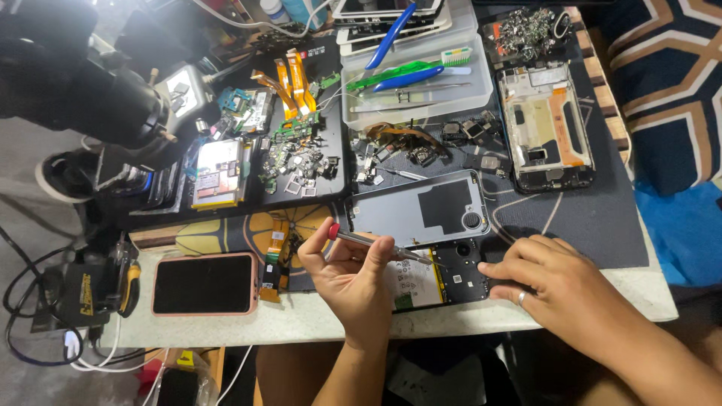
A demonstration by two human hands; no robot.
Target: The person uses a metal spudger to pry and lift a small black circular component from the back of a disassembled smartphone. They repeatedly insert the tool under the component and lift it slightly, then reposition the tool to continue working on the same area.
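Both forearms are bare and sleeveless, and a silver ring (520, 298) sits on one right-hand finger.

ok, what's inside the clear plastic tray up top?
In the clear plastic tray: blue-handled cutters, green toothbrush, metal tweezers, and a stack of phone screens at the far end. Whatever lies beneath the stack is covered.

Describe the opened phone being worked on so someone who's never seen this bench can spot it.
Start at the near edge of the white table, between the two hands. The opened phone lies there back-up, under the screwdriver held by the left hand, with the right hand steadying its end. Unlike the intact pink-cased phone to its left, its battery and black inner frame are exposed.
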